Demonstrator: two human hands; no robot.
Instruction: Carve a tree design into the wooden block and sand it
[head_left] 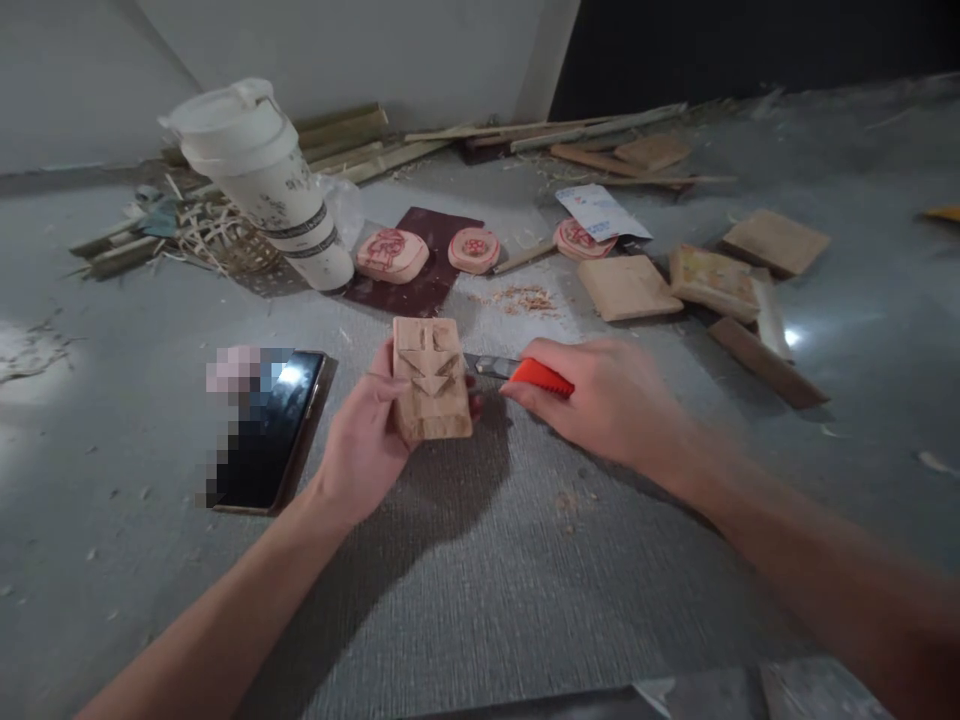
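My left hand (367, 430) is closed around a small rectangular wood block (433, 415), its thumb on the near left side and fingertips showing at the right edge. The block's upper face is carved with a raised arrow-like shape and two short bars above it. In my right hand (607, 400) is a utility knife (541, 377) with an orange-red handle. Its grey blade points left and ends close to the block's right edge; whether it touches the wood I cannot tell. Both hands are over the grey table surface (465, 620).
A phone (270, 440) lies left of my left hand. Behind it stands a tall paper cup (277, 190). Round wooden pieces with red drawings (391, 256) rest on and near dark red sandpaper (431, 220). Wood blocks (628, 287) lie back right; bamboo strips (360, 150) line the wall.
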